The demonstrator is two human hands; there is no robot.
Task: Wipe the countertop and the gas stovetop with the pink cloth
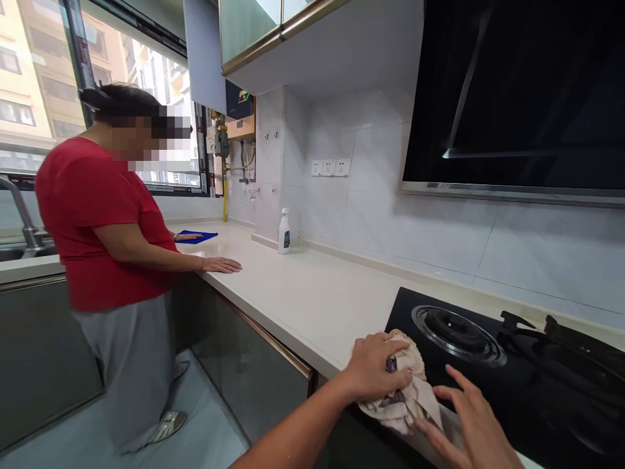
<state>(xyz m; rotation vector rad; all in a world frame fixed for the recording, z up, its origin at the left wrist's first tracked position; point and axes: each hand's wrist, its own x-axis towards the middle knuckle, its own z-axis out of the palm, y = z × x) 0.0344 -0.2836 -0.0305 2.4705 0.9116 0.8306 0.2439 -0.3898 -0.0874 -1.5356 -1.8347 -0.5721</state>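
Observation:
A crumpled pale cloth (420,395) with dark purple patches lies at the front left corner of the black gas stove (512,397). My left hand (372,366) is closed over the cloth from the left, its fingers bent around the bunched fabric. Beside it on the right, my right hand (471,420) has its fingers spread over the stove's front edge. The right fingertips are at the cloth's loose corner; whether they press on it I cannot tell. Behind my hands sits a round burner (458,333).
A person in a red shirt (107,215) stands at the left, one hand flat on the white counter (312,293), the other on a blue cloth (195,237). A white spray bottle (284,232) stands by the wall. The dark range hood (517,98) overhangs the stove.

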